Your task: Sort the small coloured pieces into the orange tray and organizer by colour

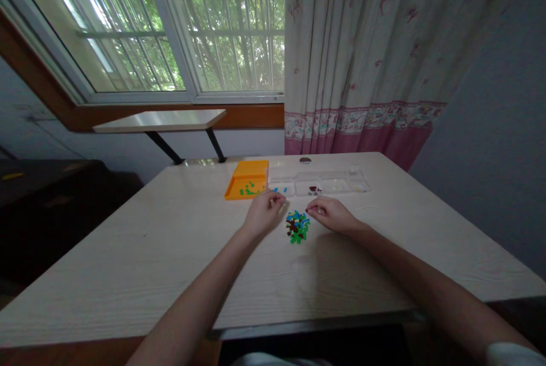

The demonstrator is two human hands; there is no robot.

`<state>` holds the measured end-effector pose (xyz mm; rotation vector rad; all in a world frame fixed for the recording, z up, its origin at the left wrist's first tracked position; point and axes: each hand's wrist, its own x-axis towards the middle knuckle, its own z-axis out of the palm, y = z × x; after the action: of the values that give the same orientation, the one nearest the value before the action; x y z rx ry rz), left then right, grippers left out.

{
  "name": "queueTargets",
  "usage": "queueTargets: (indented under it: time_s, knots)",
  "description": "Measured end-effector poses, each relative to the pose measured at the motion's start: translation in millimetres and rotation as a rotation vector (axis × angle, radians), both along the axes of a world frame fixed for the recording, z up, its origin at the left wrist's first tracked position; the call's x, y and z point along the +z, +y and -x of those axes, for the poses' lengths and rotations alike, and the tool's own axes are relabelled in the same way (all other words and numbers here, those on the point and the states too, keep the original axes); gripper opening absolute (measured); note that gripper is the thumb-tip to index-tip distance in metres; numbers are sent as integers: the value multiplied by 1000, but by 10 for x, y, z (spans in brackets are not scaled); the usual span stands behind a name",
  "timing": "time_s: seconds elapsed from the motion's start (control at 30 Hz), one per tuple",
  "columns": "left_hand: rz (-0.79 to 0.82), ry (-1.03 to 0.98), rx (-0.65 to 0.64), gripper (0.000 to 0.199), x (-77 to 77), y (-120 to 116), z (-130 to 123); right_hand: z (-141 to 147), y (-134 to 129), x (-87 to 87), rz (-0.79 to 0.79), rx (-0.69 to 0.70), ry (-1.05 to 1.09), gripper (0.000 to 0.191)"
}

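Observation:
A pile of small blue, green, brown and yellow pieces (297,227) lies on the table between my hands. My left hand (265,211) is closed in a pinch at the pile's upper left, near the clear tray's blue pieces (280,190); what it holds is too small to make out. To the pile's upper right, my right hand (330,213) pinches a tiny dark piece at its fingertips. Green pieces (249,189) lie in the orange tray (251,169). Dark brown pieces (314,189) sit in a middle compartment of the clear tray (302,186).
The pale wooden table (170,252) extends to both sides. At its back left a raised shelf (162,120) stands on black supports. A round dark grommet (305,160) is near the back edge. Behind are a barred window and a long curtain (362,70).

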<state>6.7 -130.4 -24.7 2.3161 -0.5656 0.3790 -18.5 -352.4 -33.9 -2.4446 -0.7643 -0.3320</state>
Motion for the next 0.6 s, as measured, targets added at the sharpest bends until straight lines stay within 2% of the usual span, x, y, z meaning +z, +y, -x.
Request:
queueTargets:
  time_s: [0.07,0.17,0.37,0.6]
  knots:
    - [55,82,-101,19,-35,-163,118,23,30,13,-17,-9,-37,18]
    - [147,181,-128,21,-97,-296,216,50,53,30,-25,-5,-98,19]
    - [278,351,-119,27,-162,-311,211,68,50,23,-15,40,-186,20]
    - [256,358,-123,28,-162,-325,226,65,69,0,-3,86,-228,21]
